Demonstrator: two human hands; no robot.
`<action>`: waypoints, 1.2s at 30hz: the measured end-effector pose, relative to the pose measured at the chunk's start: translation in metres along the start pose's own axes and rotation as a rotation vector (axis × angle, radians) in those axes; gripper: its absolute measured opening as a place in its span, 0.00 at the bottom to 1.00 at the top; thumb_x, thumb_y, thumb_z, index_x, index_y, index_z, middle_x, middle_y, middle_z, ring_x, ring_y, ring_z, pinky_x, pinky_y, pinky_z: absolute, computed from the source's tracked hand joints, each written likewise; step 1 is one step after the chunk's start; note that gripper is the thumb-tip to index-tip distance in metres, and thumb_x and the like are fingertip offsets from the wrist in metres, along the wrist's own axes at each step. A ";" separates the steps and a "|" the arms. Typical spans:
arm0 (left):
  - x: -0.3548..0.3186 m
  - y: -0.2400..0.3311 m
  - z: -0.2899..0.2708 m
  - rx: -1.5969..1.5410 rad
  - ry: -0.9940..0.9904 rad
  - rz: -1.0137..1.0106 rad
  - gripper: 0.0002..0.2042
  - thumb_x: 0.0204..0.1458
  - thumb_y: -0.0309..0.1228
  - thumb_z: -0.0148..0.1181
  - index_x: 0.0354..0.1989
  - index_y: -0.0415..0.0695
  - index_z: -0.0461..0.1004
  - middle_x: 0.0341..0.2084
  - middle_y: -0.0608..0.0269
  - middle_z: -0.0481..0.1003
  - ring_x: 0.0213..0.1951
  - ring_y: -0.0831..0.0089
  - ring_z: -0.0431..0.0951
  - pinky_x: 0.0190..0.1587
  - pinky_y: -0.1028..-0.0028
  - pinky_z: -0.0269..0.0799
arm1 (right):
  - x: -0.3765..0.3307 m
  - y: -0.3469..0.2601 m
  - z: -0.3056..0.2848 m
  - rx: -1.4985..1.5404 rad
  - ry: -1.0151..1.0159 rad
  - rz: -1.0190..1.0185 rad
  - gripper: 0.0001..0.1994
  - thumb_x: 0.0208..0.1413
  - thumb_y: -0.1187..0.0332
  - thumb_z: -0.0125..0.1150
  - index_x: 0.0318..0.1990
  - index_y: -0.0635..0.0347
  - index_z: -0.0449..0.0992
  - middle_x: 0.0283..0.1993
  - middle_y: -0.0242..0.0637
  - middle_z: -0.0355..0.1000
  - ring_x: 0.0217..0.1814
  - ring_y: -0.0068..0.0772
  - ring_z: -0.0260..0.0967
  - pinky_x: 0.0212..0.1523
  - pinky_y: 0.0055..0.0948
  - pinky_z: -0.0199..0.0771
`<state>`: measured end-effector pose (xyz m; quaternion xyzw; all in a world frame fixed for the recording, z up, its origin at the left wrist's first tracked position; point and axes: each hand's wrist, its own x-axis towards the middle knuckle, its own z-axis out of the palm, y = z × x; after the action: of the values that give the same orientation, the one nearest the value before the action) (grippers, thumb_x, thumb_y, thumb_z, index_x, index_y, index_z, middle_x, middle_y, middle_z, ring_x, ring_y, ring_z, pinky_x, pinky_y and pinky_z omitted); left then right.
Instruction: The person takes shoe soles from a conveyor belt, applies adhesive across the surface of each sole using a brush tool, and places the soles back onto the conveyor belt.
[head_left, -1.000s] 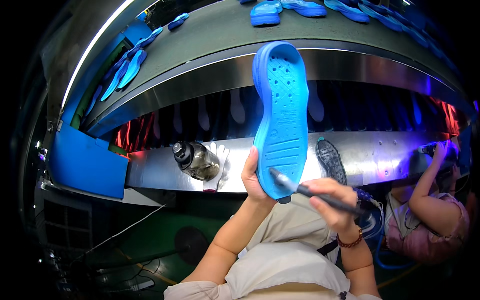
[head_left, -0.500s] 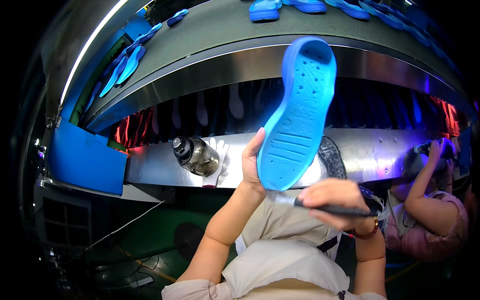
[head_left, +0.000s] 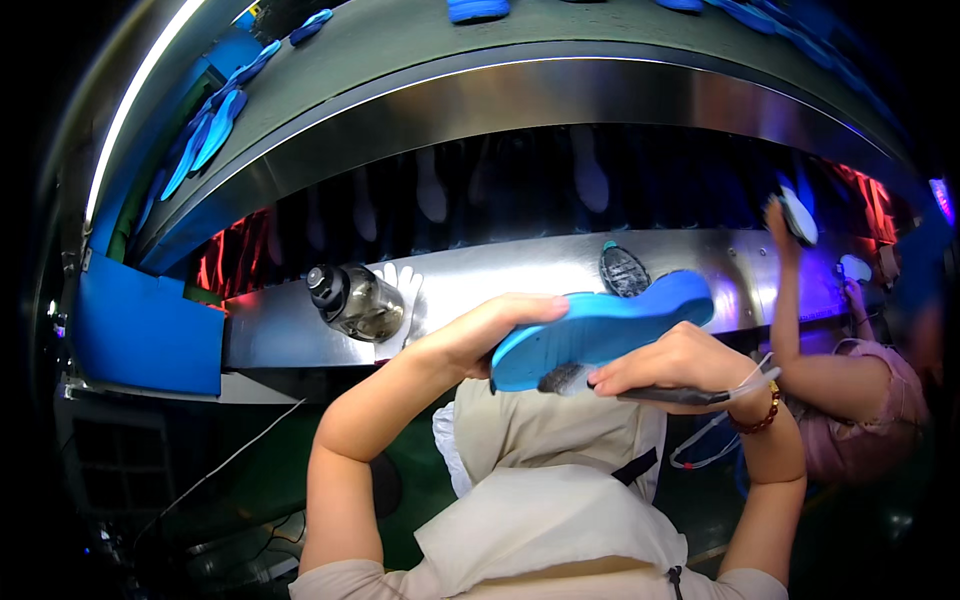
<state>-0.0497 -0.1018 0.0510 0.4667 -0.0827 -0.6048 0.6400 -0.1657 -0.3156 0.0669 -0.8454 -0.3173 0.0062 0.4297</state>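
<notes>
Left hand [head_left: 478, 335] pinches blue sole [head_left: 600, 328] by its end; right hand [head_left: 668, 365], fingers closed on brush [head_left: 640, 390], could lever it loose.

Materials as I see them: blue shoe sole [head_left: 600, 328], matt foam or rubber, smooth. Brush [head_left: 640, 388], dark bristles, black handle. Shelf [head_left: 500, 280], brushed metal, glossy. Bottle [head_left: 355, 300], clear plastic, dark cap. Apron [head_left: 540, 510], pale matt cloth. Glove [head_left: 402, 290], white cloth.

The blue sole [head_left: 600, 328], upright a second ago, now lies tipped flat across the frame's middle (brush [head_left: 566, 379] bristles touching its underside), the left hand [head_left: 490, 330] lower.
</notes>
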 end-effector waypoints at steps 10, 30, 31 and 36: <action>-0.007 -0.007 -0.008 0.272 0.204 -0.003 0.30 0.50 0.49 0.52 0.54 0.36 0.62 0.42 0.49 0.70 0.41 0.70 0.73 0.39 0.75 0.72 | -0.014 0.015 -0.032 -0.144 -0.197 0.143 0.09 0.43 0.73 0.60 0.34 0.60 0.75 0.36 0.37 0.75 0.36 0.39 0.72 0.35 0.29 0.72; -0.031 -0.035 -0.057 -0.254 0.113 0.600 0.31 0.53 0.47 0.37 0.61 0.35 0.51 0.54 0.43 0.61 0.51 0.46 0.67 0.49 0.47 0.65 | -0.049 0.046 0.056 0.840 0.780 0.265 0.10 0.45 0.76 0.57 0.36 0.74 0.74 0.34 0.54 0.74 0.15 0.21 0.66 0.17 0.16 0.66; -0.047 -0.018 -0.063 -0.194 0.088 0.762 0.32 0.53 0.47 0.37 0.60 0.34 0.51 0.53 0.41 0.62 0.49 0.44 0.68 0.48 0.45 0.66 | -0.051 0.049 0.052 0.855 0.866 0.249 0.11 0.46 0.76 0.56 0.37 0.75 0.73 0.35 0.56 0.73 0.15 0.21 0.64 0.17 0.16 0.66; -0.095 0.120 -0.099 -0.233 -0.208 1.120 0.32 0.55 0.50 0.33 0.59 0.34 0.52 0.55 0.44 0.60 0.56 0.47 0.62 0.55 0.45 0.57 | -0.054 0.071 0.055 0.885 0.933 0.353 0.12 0.49 0.75 0.54 0.40 0.75 0.71 0.40 0.56 0.72 0.14 0.21 0.62 0.16 0.15 0.64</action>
<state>0.0761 0.0079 0.1236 0.2166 -0.3123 -0.2219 0.8979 -0.1865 -0.3351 -0.0340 -0.5427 0.0775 -0.1605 0.8208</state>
